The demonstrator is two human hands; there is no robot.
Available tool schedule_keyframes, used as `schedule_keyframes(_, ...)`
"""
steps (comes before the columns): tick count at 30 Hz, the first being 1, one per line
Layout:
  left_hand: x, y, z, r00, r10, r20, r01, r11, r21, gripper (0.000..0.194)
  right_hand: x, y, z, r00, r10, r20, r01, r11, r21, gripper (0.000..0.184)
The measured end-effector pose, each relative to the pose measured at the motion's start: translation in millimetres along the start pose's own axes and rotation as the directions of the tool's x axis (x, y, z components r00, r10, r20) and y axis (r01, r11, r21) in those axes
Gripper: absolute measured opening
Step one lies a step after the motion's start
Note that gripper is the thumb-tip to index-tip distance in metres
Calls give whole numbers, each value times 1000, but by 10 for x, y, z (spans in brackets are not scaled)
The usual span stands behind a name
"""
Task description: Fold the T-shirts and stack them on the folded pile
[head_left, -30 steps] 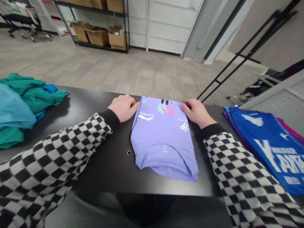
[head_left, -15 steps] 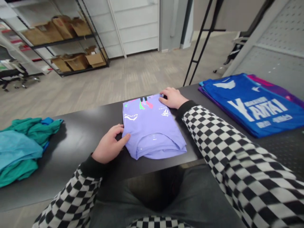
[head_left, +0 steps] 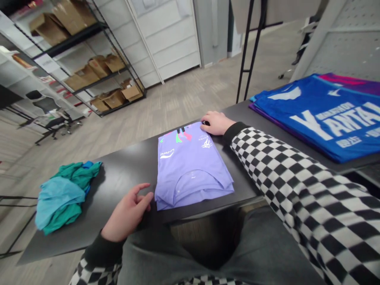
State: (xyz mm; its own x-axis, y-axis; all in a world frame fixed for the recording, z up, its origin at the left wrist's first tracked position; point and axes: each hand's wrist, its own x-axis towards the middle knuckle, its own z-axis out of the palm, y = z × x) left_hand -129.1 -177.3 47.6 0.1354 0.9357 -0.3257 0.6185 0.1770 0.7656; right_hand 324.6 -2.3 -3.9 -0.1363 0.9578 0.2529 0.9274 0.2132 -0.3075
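Observation:
A folded purple T-shirt (head_left: 192, 162) lies on the dark table (head_left: 127, 166), its neckline toward me. White, green, pink and black prints show on it. My right hand (head_left: 217, 122) is at its far right corner, with the thumb and curled fingers closed on the fabric edge; the fingertips are partly hidden. My left hand (head_left: 130, 209) is just left of the shirt's near left corner, apart from the fabric. Its fingers are loosely bent and separated, and it holds nothing.
A crumpled heap of teal and light blue clothing (head_left: 63, 196) sits at the table's left. To the right lie stacked blue and purple shirts (head_left: 326, 114). Beyond the table are a black stand (head_left: 251, 51), a shelf with paper bags (head_left: 97, 65) and an office chair (head_left: 49, 111).
My left hand has let go of the shirt's left edge and moved left and toward me. My right hand stays at the far corner. The view has shifted left.

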Motion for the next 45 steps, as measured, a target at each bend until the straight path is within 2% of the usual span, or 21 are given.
schedule_keyframes(2,-6,29,-36,983,158,-95,-145,981,133,62,5,9,2,1000,-2,-2,2,1000,5,49)
schedule_keyframes(3,27,73,-27,957,260,-127,-232,952,198,54,4,10,0,1000,-1,-3,1,1000,8,50)
schedule_keyframes(5,180,196,34,873,473,-119,-418,851,318,41,-6,7,-13,1000,0,-7,0,1000,20,50)
schedule_keyframes(8,597,359,150,695,718,49,-660,609,440,38,-49,23,-51,999,6,-35,-4,998,61,51)
schedule_keyframes(10,910,392,190,626,741,241,-739,467,486,50,-92,69,-87,997,25,-72,-18,996,92,51)
schedule_keyframes(13,1228,320,198,638,614,466,-752,364,549,66,-159,189,-146,989,58,-133,-41,991,127,51)
schedule_keyframes(15,1278,238,219,680,548,488,-716,350,604,70,-188,277,-182,982,68,-175,-43,989,141,51)
schedule_keyframes(17,1200,164,295,753,507,420,-629,365,687,70,-196,347,-211,974,75,-214,-43,988,148,52)
schedule_keyframes(20,890,94,511,876,448,177,-376,405,833,68,-185,389,-238,970,104,-221,-74,987,139,51)
schedule_keyframes(22,597,81,649,901,429,54,-237,386,891,70,-179,376,-249,973,126,-195,-101,986,131,50)
schedule_keyframes(25,181,145,664,904,422,70,-222,323,920,74,-193,329,-268,977,138,-165,-118,985,125,49)
schedule_keyframes(28,48,332,416,867,474,151,-357,381,853,62,-220,281,-298,977,138,-162,-119,985,122,49)
schedule_keyframes(31,284,581,160,740,645,191,-552,420,721,52,-241,245,-324,975,146,-168,-126,984,126,49)
schedule_keyframes(32,408,662,127,678,699,226,-625,388,677,53,-245,237,-329,975,147,-166,-127,984,127,49)
schedule_keyframes(34,654,803,169,544,748,381,-767,259,587,63,-250,227,-329,976,144,-163,-124,984,131,49)
schedule_keyframes(36,850,903,335,431,681,592,-862,116,493,79,-253,227,-319,976,140,-167,-118,984,134,49)
schedule_keyframes(38,973,957,560,370,551,748,-907,39,420,92,-257,237,-307,974,143,-176,-119,983,138,49)
schedule_keyframes(40,1038,976,776,371,464,804,-915,33,403,99,-261,251,-300,972,151,-183,-126,982,143,47)
schedule_keyframes(42,1072,979,945,406,442,800,-902,53,429,101,-261,268,-301,970,161,-182,-135,980,146,47)
schedule_keyframes(44,1094,992,1080,480,451,753,-864,96,494,99,-254,284,-304,969,169,-179,-143,978,151,47)
schedule_keyframes(45,1104,1006,1146,536,457,710,-831,135,540,98,-248,292,-304,969,170,-177,-144,978,154,47)
